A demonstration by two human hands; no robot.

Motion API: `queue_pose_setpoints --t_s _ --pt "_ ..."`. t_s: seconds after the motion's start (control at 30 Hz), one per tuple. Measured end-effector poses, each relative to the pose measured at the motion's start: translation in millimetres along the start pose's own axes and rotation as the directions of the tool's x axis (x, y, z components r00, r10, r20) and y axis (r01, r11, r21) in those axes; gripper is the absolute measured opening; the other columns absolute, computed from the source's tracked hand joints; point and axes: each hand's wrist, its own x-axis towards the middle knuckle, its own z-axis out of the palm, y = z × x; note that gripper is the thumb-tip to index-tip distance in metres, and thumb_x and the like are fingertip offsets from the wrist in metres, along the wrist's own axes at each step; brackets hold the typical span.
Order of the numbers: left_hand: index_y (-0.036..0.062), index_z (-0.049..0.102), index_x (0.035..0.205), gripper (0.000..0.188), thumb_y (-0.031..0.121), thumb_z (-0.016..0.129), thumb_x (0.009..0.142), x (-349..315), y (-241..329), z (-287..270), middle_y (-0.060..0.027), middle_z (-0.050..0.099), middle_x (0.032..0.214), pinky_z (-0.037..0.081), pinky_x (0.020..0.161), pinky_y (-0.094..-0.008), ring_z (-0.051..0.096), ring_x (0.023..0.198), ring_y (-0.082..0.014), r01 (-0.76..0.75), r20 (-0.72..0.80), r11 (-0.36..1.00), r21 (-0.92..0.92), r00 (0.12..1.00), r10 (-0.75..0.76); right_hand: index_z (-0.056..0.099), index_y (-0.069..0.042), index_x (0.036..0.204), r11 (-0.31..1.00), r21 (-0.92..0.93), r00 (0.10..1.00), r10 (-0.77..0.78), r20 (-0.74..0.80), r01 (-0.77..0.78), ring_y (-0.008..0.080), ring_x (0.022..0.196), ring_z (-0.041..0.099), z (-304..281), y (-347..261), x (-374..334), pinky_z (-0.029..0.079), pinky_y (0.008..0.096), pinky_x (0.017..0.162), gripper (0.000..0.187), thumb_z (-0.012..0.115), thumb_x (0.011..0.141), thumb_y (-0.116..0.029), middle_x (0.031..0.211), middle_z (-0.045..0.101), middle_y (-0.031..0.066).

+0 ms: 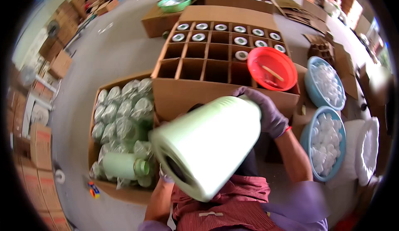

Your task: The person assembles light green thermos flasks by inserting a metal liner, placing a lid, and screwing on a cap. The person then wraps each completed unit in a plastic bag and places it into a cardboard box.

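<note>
A large pale green bottle is held tilted in front of my body, its hollow base toward me at the lower left and its neck at the upper right. My right hand, in a grey-purple glove, is closed round the neck end. Behind the base end is my left hand; only its wrist edge shows and its fingers are hidden by the bottle. Just beyond the bottle stands a divided cardboard carton, with several round silvery-white tops in its cells and other cells bare.
At the left, an open box holds plastic-wrapped green bottles, one unwrapped bottle lying on top. A red basin with a stick rests on the carton. Two blue basins of clear plastic pieces stand right, beside a white sack.
</note>
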Motion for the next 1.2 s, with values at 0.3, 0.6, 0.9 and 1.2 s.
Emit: queue_pose_setpoints --t_s 0.3,0.6,0.9,1.2 --pt "0.0124 0.044 0.143 0.058 0.022 0.055 0.087 -43.3 8.2 -1.8 -0.0145 0.048 0.142 0.036 0.111 -0.0573 0.050 0.129 -0.0353 -0.650 0.637 -0.586 0.483 0.721 -0.274 0.068 -0.003 0.103 0.420 -0.850 0.904 0.134 0.406 0.319 0.0202 0.088 0.066 55.2 0.7 35.4 0.052 0.0321 0.080 0.023 0.068 0.088 -0.020 0.096 0.068 0.0109" --pt "0.0123 0.044 0.143 0.057 0.025 0.053 0.088 -24.2 64.5 1.7 -0.0131 0.044 0.148 0.044 0.109 -0.0496 0.052 0.127 -0.0301 -0.780 0.685 -0.585 0.223 0.552 -0.475 0.064 -0.003 0.117 0.479 -0.837 0.880 0.236 0.412 0.263 0.0296 0.113 0.059 36.6 20.6 47.7 0.045 0.0387 0.101 0.040 0.072 0.084 -0.023 0.117 0.063 0.0137" --pt "0.0045 0.064 0.119 0.069 0.062 0.065 0.081 31.4 224.6 -188.3 -0.0217 0.059 0.123 0.039 0.103 -0.0479 0.054 0.117 -0.0384 0.546 0.088 -0.834 0.079 0.830 0.551 0.065 0.001 0.112 0.587 -0.741 0.846 0.169 0.505 0.325 0.0299 0.106 0.063 35.7 28.4 73.9 0.049 0.0384 0.095 0.038 0.069 0.087 -0.027 0.113 0.065 0.0154" --pt "0.0009 0.068 0.090 0.018 0.015 0.058 0.090 38.2 295.4 -103.6 -0.0082 0.071 0.092 0.057 0.070 -0.0347 0.070 0.083 -0.0217 0.194 -0.392 0.405 0.893 0.777 0.492 0.064 -0.001 0.115 0.364 -0.892 0.950 0.052 0.307 0.268 0.0292 0.102 0.064 12.0 16.8 96.6 0.050 0.0360 0.092 0.036 0.071 0.084 -0.016 0.109 0.065 0.0151"
